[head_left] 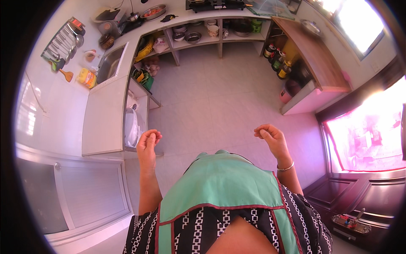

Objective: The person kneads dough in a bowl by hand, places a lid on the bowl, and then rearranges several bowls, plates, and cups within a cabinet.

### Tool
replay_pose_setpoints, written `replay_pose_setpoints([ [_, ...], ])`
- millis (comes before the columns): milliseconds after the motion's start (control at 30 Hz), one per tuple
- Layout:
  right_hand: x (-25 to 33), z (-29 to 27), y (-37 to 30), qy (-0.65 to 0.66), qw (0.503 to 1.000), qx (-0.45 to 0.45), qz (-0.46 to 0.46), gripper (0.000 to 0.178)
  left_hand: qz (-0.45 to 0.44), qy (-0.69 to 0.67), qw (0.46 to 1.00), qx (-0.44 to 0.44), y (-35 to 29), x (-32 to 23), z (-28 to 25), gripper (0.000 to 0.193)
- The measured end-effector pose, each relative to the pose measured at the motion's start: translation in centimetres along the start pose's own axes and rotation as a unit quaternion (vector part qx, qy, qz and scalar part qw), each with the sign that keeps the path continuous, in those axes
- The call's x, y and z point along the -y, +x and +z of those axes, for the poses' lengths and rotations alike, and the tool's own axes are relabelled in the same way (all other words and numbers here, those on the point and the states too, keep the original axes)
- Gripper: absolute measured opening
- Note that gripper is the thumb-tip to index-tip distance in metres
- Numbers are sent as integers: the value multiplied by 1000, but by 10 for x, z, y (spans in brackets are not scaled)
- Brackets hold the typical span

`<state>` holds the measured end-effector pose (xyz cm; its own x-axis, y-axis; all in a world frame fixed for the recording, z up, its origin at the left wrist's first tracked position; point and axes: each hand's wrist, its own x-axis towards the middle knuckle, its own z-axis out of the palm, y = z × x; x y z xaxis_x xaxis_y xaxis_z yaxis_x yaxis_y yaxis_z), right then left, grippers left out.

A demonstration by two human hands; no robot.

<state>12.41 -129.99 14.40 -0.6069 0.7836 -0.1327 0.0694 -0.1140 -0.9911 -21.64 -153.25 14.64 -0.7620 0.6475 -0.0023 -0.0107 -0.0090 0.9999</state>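
Note:
Both of my hands are raised in front of me over the tiled floor, one to each side of my green apron (224, 182). My left hand (148, 143) has its fingers curled in with the thumb against them, and nothing shows in it. Nearest to it is a white plastic bag (132, 127) on an open shelf of the counter. Across from it, my right hand (272, 137) is also loosely closed, thumb over bent fingers, with no object visible. A silver bangle (286, 167) circles that wrist. Neither hand touches anything.
A counter (103, 114) with a sink (112, 63) runs along the left, utensils (63, 46) hanging above. Shelves at the back hold bowls (193, 38), under a gas stove (215, 5). Bottles (284, 69) and a pink bucket (289, 91) stand under the wooden worktop (306, 51) on the right.

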Motion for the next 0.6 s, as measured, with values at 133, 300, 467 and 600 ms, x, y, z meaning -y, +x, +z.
replay_pose_setpoints([
  [133,1,-6,-1,-11,1000,-3,-6,16,-1,-8,1000,2,-1,0,7,18],
  [300,0,-20,-3,-5,1000,-9,3,16,-5,-7,1000,-1,-5,5,19,18],
  [467,-3,-39,-6,-6,1000,-18,5,16,-10,-17,1000,2,-9,11,40,17],
  [600,-4,-55,-8,-9,1000,-26,10,16,-12,-17,1000,8,-10,16,58,17],
])
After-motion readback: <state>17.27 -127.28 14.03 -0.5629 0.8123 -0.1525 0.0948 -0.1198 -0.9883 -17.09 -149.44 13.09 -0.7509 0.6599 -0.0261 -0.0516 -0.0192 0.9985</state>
